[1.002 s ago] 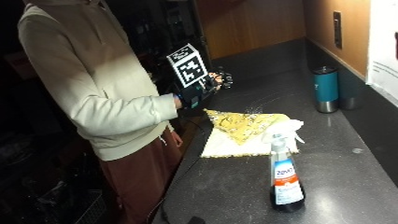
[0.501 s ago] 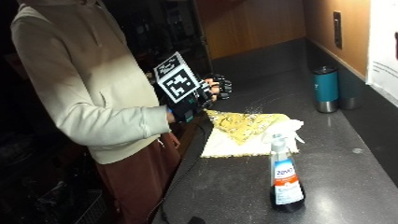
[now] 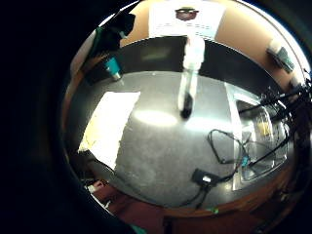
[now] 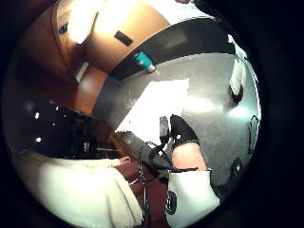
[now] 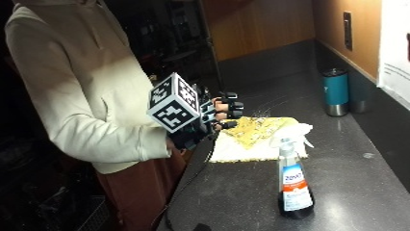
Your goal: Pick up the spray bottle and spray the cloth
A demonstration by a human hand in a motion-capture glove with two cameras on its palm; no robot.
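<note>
Gloved right hand empty, fingers loosely curled, beside cloth. Advise reaching to the counter's front edge, grasping spray bottle at its neck.

A kitchenette or break-room counter, by the look of it — a dark speckled countertop with a steel sink set in beyond the gloved right hand, wood-panelled walls behind, a teal travel tumbler well past the hand, and a posted notice on the wall.
</note>
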